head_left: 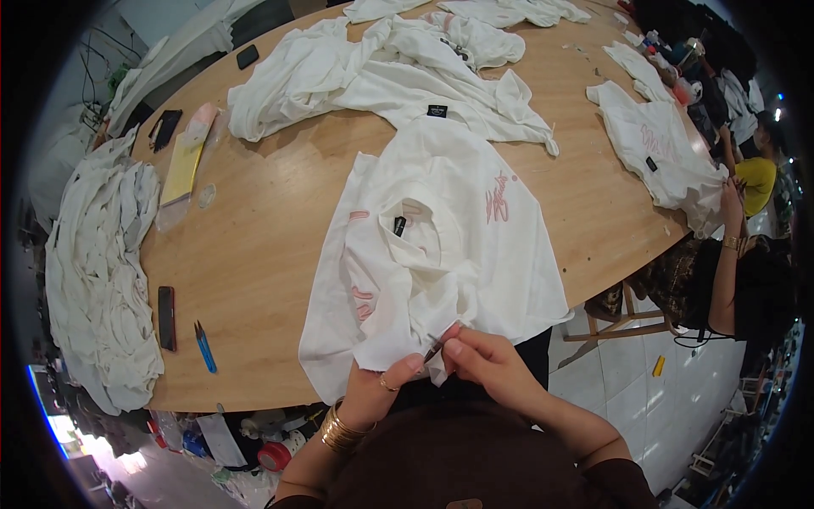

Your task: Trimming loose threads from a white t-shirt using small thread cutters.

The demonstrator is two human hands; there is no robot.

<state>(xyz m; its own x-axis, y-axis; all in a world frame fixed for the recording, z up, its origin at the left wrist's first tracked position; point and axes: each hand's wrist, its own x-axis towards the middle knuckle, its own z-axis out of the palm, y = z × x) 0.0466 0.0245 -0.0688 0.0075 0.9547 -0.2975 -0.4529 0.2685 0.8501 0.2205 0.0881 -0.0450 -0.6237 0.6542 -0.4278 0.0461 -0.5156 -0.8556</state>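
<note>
A white shirt (526, 254) with pink printing lies in front of me and hangs over the near table edge. Bunched in its middle is more white cloth with a collar opening and a black neck label (399, 226). My left hand (379, 392) is closed on the near edge of that cloth, thumb on top. Close beside it, my right hand (485, 360) pinches a small dark tool with a shiny tip (435, 346), held against the cloth edge. Its exact kind is too small to tell, and the fingers partly cover it.
White garments are heaped at the back (381, 72) and stacked at the left (102, 271). Blue thread snips (205, 348), a dark phone-like object (167, 318) and a yellow packet (188, 161) lie on the wooden table (254, 254). At right, another person's hand (731, 204) holds a white shirt (649, 148).
</note>
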